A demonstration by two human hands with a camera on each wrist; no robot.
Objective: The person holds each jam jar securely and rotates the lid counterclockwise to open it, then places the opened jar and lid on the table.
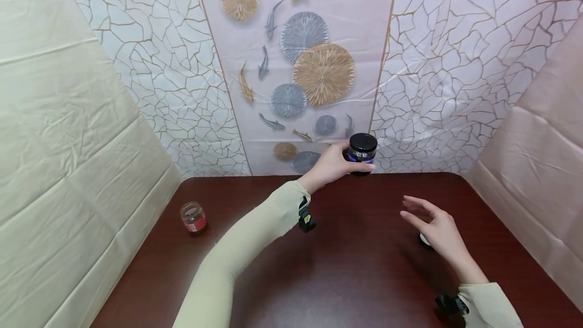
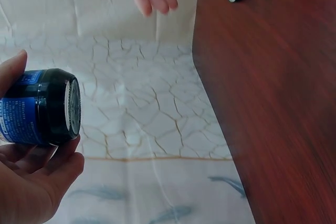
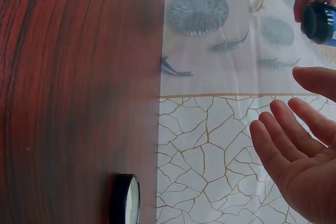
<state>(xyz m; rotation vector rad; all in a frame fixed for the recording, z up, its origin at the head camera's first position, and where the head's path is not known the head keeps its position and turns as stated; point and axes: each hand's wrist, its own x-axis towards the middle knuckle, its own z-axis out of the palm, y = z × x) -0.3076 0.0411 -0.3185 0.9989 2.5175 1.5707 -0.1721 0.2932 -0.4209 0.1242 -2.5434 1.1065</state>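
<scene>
A dark glass jar with a blue label (image 2: 23, 116) and a black lid (image 1: 363, 141) is held up above the far edge of the table. My left hand (image 1: 334, 165) grips it round the side, thumb and fingers on opposite faces. To the right, my right hand (image 1: 437, 229) hovers over the table with relaxed fingers spread apart, holding nothing. Beneath that hand lies a loose black-rimmed lid with a white inside (image 3: 133, 203), mostly hidden by the hand in the head view.
A small clear open jar with a red label (image 1: 195, 220) stands at the table's left side. The dark red-brown table (image 1: 346, 277) meets a patterned cloth (image 1: 423, 110) at its back, and pale cloth walls (image 1: 91, 156) rise on both sides.
</scene>
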